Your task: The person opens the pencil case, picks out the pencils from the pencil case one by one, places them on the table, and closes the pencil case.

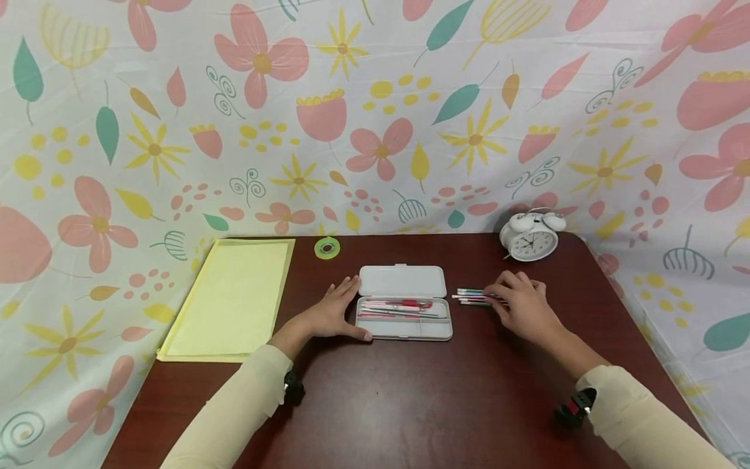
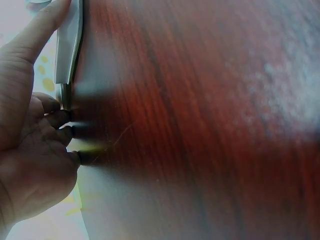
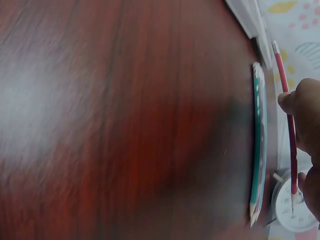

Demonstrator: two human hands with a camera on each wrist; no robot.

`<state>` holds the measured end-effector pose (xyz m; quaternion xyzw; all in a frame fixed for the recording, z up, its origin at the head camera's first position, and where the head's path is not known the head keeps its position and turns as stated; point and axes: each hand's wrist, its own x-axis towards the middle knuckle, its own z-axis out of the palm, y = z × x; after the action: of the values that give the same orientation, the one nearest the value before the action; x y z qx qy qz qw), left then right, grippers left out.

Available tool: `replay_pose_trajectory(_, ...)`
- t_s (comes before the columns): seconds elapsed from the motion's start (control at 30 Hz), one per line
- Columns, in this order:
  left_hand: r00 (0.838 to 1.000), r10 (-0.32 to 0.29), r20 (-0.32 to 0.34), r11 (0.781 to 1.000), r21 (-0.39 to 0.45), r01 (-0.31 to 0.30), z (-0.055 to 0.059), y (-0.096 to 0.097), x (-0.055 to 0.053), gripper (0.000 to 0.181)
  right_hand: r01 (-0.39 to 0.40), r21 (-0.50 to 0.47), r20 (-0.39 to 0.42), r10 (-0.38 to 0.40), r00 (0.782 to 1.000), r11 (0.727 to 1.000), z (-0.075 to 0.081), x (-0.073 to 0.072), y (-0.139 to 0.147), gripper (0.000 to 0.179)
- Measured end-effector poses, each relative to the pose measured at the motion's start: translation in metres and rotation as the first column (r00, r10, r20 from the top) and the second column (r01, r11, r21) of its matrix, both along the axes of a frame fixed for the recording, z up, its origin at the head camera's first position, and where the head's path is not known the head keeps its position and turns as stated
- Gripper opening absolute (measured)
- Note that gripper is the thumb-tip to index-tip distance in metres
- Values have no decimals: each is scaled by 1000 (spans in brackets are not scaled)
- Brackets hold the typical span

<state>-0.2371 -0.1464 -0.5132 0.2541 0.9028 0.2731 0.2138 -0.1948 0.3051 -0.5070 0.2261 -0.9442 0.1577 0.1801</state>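
A white pencil case (image 1: 402, 281) lies open on the table, its lid tipped back. Pens and pencils, including one red pen (image 1: 416, 303), fill its long compartment. My left hand (image 1: 331, 314) is at the case's left side with fingers extended; the thumb touches the near left corner. In the right wrist view my right hand (image 3: 307, 112) pinches a red pencil (image 3: 283, 75) with a white eraser end, raised off the table. Beneath and beside it lie several pencils (image 3: 257, 135), a green one nearest the camera. The head view shows this bunch just right of the case, partly hidden by my fingers.
A white twin-bell alarm clock (image 1: 532, 242) stands at the back right. At the left lies a yellow zip folder (image 1: 228, 299), and a green roll of tape (image 1: 327, 247) sits near the back edge. A floral cloth (image 1: 381, 150) hangs behind the dark wooden table (image 1: 410, 397).
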Motion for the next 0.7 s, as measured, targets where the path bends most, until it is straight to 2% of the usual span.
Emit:
replay_pose_trajectory(0.17, 1000, 4, -6, 1000, 0, -4, 1, 0, 1, 142, 12, 38, -6, -12, 1000, 999, -7, 3, 12, 14)
replay_pose_trajectory(0.5, 1000, 3, 0, 1000, -12, -3, -1, -1, 0, 143, -13, 96, -58, 18, 998, 995, -15, 9, 19, 16)
replay_pose_trajectory(0.7, 1000, 1, -6, 1000, 6, -1, 2, -1, 2, 141, 0, 98, -67, 7, 998, 995, -19, 9, 21, 17)
